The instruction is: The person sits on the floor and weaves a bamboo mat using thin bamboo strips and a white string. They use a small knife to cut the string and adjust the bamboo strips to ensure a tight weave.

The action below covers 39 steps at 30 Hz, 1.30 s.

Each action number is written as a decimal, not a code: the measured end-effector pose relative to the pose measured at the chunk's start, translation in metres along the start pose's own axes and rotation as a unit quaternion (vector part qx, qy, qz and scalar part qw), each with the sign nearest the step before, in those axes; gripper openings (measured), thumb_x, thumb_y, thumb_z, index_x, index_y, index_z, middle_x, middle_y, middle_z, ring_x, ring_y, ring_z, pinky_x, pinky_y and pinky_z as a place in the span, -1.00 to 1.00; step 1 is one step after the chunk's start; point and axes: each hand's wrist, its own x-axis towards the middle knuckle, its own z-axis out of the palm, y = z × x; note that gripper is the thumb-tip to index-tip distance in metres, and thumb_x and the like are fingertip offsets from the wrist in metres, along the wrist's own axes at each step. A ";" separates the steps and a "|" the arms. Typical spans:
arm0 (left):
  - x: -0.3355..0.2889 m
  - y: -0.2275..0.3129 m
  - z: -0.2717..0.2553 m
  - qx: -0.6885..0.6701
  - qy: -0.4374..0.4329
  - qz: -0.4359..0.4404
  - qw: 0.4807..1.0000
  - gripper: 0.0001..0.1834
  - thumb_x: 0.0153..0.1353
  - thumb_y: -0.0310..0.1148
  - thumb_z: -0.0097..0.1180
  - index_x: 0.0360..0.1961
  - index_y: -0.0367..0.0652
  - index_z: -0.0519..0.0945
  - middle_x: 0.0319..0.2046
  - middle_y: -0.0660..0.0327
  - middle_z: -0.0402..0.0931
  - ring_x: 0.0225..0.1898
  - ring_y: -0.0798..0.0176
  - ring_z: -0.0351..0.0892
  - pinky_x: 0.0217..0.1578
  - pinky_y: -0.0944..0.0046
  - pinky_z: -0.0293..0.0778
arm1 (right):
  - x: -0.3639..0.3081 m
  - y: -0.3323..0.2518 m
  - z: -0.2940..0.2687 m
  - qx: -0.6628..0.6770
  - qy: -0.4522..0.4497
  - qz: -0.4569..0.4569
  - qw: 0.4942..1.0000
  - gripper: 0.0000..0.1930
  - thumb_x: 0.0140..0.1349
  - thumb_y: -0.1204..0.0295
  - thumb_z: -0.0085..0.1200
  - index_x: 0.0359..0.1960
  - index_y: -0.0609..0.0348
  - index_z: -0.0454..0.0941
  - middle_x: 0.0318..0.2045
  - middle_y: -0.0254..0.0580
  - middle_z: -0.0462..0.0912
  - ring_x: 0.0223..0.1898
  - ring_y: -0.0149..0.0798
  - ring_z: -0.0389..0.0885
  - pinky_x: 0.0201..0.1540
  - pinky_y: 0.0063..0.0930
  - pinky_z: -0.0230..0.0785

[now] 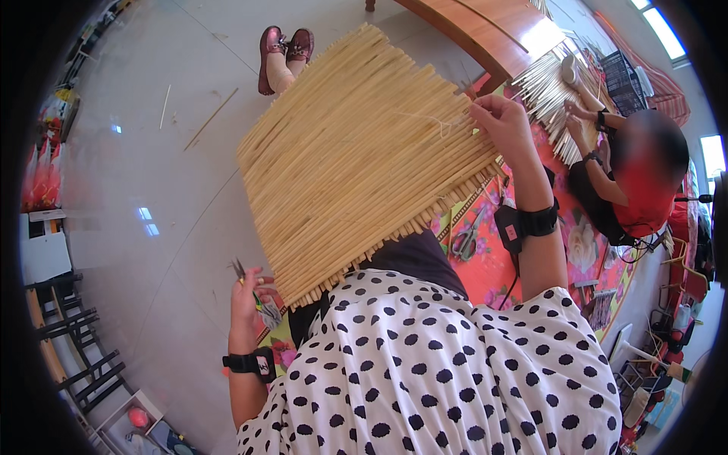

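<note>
**Stick mat on lap, cutter in left hand, right hand pinching at mat edge**

Mat of pale sticks (364, 167) lies across the seated person's lap, lower edge over dark trousers, far corner up near the wooden table (470, 26). White thread (442, 123) trails loose over the mat close to its right corner.

Right hand (502, 125) sits at the mat's right edge: thumb and forefinger nearly closed in a pinch, others curled. Can't tell if they have thread or stick ends. Left hand (246, 299) is just off the mat's lower left corner, fingers half curled round a small pointed cutter (240, 271), tips up. Can't tell if the fingertips touch the mat.

Containers:
- White open box (119, 412) on the floor, lower left: red round item (138, 416) by its far edge, pale and blue stuff beside.
- Dark mesh crate (620, 87), beyond the stick pile's far edge: can't read contents.
- Red-and-white bags (47, 176), far left: look filled, contents hidden.

Scissors (465, 244) lie on the red floral cloth (485, 280), just off the mat's lower right edge. Co-worker in red (644, 201) has both hands at the stick pile (552, 106), by the table's right corner.
</note>
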 end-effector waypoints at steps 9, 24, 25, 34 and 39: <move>0.033 0.024 0.034 -0.072 0.058 0.061 0.994 -0.40 0.40 0.08 -0.12 0.32 -0.02 0.23 -0.01 0.13 0.45 -0.21 0.23 0.52 -0.37 0.38 0.39 | 0.001 -0.007 -0.002 -0.011 -0.015 -0.037 0.999 -0.78 0.17 0.36 0.19 -0.29 0.29 0.65 -0.59 -0.34 0.62 -0.52 -0.55 0.57 -0.44 -0.63 0.37; 0.019 0.102 0.060 0.119 0.057 0.254 0.958 -0.63 0.40 -0.20 -0.03 0.08 -0.23 0.47 -0.19 0.20 0.54 -0.49 0.48 0.48 -0.54 0.48 0.26 | -0.040 -0.058 -0.014 0.219 0.012 -0.095 0.971 -0.86 0.25 0.44 0.14 -0.32 0.29 0.61 -0.50 -0.40 0.60 -0.49 -0.60 0.46 -0.41 -0.70 0.30; 0.007 0.123 0.077 0.108 0.031 0.284 0.952 -0.64 0.39 -0.20 -0.01 0.06 -0.23 0.49 -0.20 0.20 0.55 -0.52 0.49 0.47 -0.55 0.49 0.25 | -0.047 -0.068 -0.007 0.236 -0.013 -0.096 0.967 -0.87 0.26 0.45 0.14 -0.33 0.30 0.60 -0.49 -0.40 0.60 -0.48 -0.60 0.45 -0.39 -0.70 0.30; -0.058 0.186 0.190 0.219 -0.172 0.409 0.869 -0.71 0.17 -0.45 0.24 -0.07 -0.26 0.57 -0.31 0.24 0.59 -0.60 0.56 0.37 -0.57 0.51 0.37 | -0.091 -0.098 0.078 0.192 -0.103 -0.099 0.971 -0.86 0.19 0.48 0.21 -0.35 0.35 0.61 -0.47 -0.22 0.65 -0.33 -0.53 0.59 -0.26 -0.59 0.46; -0.055 0.171 0.195 0.153 -0.190 0.291 0.925 -0.84 0.19 -0.48 0.23 -0.21 -0.26 0.58 -0.28 0.25 0.58 -0.60 0.57 0.37 -0.59 0.53 0.33 | -0.099 -0.089 0.075 0.263 -0.143 -0.024 0.954 -0.86 0.23 0.48 0.20 -0.31 0.35 0.59 -0.41 -0.39 0.62 -0.33 -0.56 0.56 -0.25 -0.65 0.44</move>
